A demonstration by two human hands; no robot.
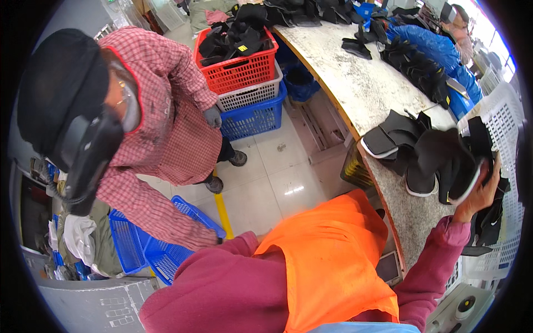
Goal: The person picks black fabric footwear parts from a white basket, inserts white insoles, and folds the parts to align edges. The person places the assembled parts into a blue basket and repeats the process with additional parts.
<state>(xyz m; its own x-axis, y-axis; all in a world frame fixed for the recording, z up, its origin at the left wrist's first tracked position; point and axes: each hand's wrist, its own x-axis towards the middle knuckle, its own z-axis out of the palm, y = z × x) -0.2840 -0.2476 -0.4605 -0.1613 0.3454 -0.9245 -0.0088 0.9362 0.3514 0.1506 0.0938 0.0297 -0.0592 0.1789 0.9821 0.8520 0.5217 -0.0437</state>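
Note:
My right hand (478, 194) is at the right end of the table, fingers curled round the edge of a black shoe piece (463, 180) with a white rim. That piece leans among a pile of similar black shoe pieces (388, 136), some also edged in white. My left arm, in a maroon sleeve (233, 272), bends across my front. Only a sliver of my left hand (261, 237) shows beside my orange apron (327, 250); its fingers are hidden, and whether it holds anything cannot be seen.
Left stands a co-worker in a checked smock (166, 111), one arm reaching toward my left sleeve. Blue baskets (166, 252) lie below that arm. Stacked crates (239, 75) hold black pieces. More pieces and blue bags (425, 41) cover the far table (333, 58). A white basket (508, 127) stands right.

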